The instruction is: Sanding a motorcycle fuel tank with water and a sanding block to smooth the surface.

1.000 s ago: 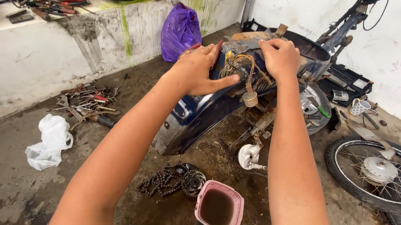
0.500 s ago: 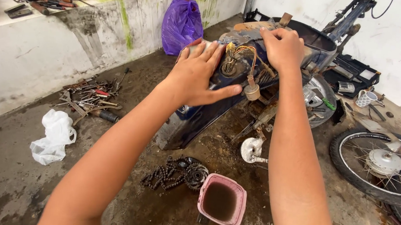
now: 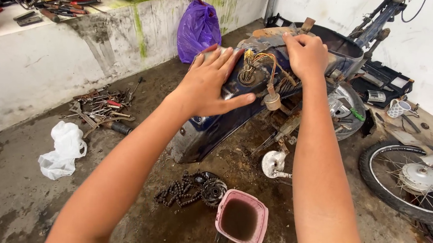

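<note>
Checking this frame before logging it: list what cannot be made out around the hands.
- Head view: the right hand covers the motorcycle frame beneath it; its grip is hidden.
- Left hand lies flat, hiding the panel under the palm.
- Wheel is cut off by the right edge.
- Tools are too small to tell apart.

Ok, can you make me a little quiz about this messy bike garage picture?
1. True or false: the left hand lies flat on the blue motorbike body.
2. What colour is the tub of dirty liquid on the floor? A pink, B green, C black.
3. What lies just left of that tub?

Key: 1 true. 2 A. 3 A greasy chain with a sprocket.
</note>
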